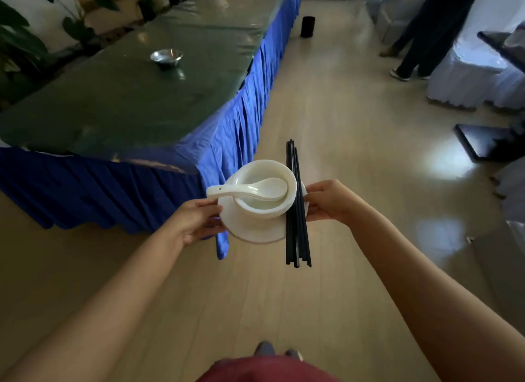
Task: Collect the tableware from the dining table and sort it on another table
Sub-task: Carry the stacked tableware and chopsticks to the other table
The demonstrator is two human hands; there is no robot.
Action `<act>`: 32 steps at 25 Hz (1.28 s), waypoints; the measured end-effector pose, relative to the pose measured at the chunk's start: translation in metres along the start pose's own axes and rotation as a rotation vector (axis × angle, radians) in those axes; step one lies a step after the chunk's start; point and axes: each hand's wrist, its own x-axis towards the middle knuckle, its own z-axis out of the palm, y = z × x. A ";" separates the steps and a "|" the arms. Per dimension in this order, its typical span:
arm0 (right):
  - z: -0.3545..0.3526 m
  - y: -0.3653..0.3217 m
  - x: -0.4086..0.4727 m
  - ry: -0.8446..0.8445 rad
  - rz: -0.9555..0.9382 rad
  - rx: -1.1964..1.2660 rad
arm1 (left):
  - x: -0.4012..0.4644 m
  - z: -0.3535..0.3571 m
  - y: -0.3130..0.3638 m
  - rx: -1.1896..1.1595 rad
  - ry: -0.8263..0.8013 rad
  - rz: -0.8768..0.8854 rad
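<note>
White plate: carried bowl, spoon, chopsticks.
Left hand: gripped plate rim.
Right hand: gripped opposite rim.

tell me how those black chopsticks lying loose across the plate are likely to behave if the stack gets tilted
The black chopsticks look smooth, thin and stiff, resting across the glossy white plate beside the bowl, so they would probably slide or roll off. Their ends overhang the rim on both sides, so a knock could likely tip them. The right hand at that edge may steady them.
</note>
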 end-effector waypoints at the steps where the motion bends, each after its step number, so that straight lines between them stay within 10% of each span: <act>1: -0.017 -0.010 0.019 -0.024 -0.001 -0.006 | 0.014 0.014 0.009 -0.013 0.011 0.004; 17: -0.134 -0.162 0.342 -0.243 -0.041 -0.101 | 0.284 0.088 0.162 -0.081 0.220 0.046; 32: -0.093 -0.336 0.639 -0.646 -0.146 -0.310 | 0.474 0.064 0.284 -0.415 0.580 0.133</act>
